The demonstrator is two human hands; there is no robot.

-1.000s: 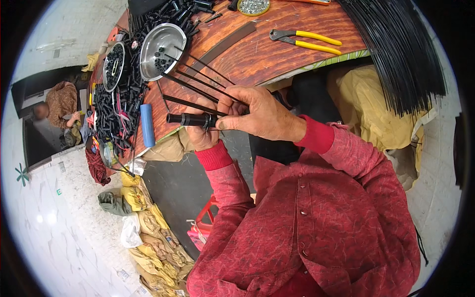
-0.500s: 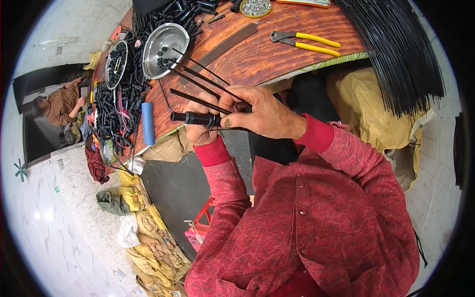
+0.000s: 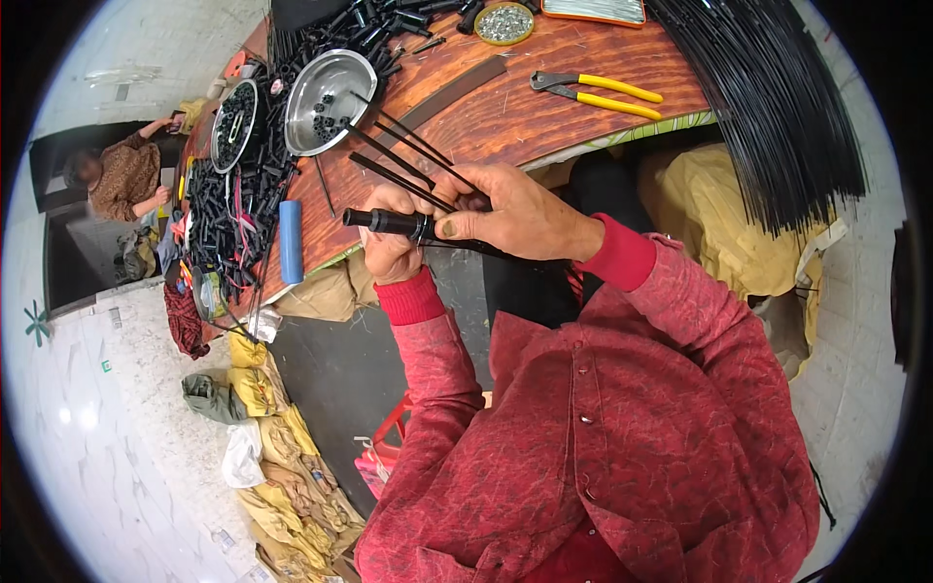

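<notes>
Both hands work close together just off the table's front edge, on what looks like a black umbrella frame. My left hand [image 3: 391,251] is wrapped around its black tube-shaped runner [image 3: 391,222], whose ringed end points left. Several thin black ribs [image 3: 397,176] fan out from between the hands toward the far left. My right hand [image 3: 530,216] pinches the ribs near the runner's collar, thumb on top. Its fingertips are partly hidden behind the ribs, and the exact joint cannot be made out.
On the wooden table [image 3: 466,112] lie end-cutting pliers [image 3: 598,95] with yellow handles, a dark flat bar [image 3: 457,94], a steel bowl [image 3: 330,73] of small black parts, a blue cylinder [image 3: 291,241] and piled black tubes [image 3: 219,214]. Long black rods [image 3: 777,117] overhang at right. Another person [image 3: 126,182] sits far left.
The hands and the frame have shifted only slightly in the picture. The runner has turned a little, and the ribs sit somewhat closer together. Far left, the other person has raised an arm.
</notes>
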